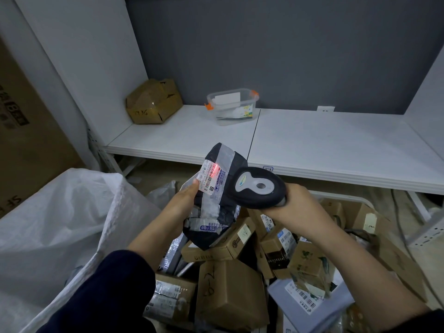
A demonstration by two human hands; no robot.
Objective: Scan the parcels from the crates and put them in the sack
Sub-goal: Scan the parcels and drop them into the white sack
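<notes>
Sack (pixel 60 224) beside crate (pixel 343 197); tub (pixel 231 105) on shelf (pixel 336 145)

Parcel (pixel 213 203): I see black, with whitish tape.
Label (pixel 212 177): white, red scan glow.
Scanner (pixel 257 187): black, grey inlay.
Sack (pixel 60 224): white.
Tub (pixel 231 106): clear, orange clips.

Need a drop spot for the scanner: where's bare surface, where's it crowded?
Bare: white shelf, the strip between the crumpled cardboard box and the clear tub, and the wide stretch right of the tub. Crowded: the crate, heaped with parcels.
</notes>
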